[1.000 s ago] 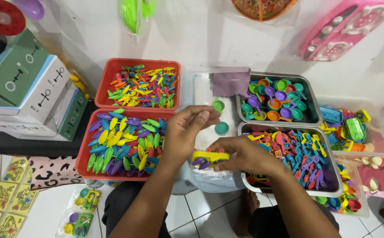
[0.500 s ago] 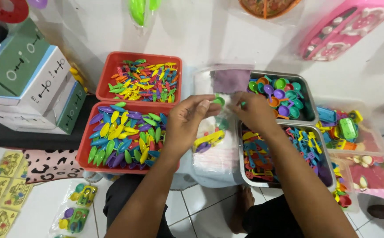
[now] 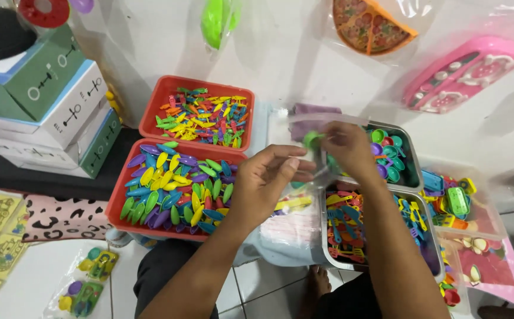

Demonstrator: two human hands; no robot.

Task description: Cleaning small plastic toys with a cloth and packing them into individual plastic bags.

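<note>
The left hand is held above the middle of the work area, fingers curled and closed on the edge of a clear plastic bag, which is kept upright and open between the two hands. The right hand is pinched shut on a small green round piece at the mouth of that bag (whether the piece is already inside the plastic cannot be told). A purple item is seen through the upper part of the bag.

To the left, two red trays are set one behind the other: the near red tray is filled with leaf-shaped pieces in yellow, green, purple and blue, and the far red tray with smaller mixed-colour pieces. To the right, a metal tray with round pieces in green, purple and orange lies behind a second metal tray of small mixed-colour utensil shapes. A yellow piece is seen below the left hand, between the near red tray and the second metal tray. Stacked cardboard boxes stand at the far left, beside the red trays. A clear tub of assorted toys is placed at the far right.
</note>
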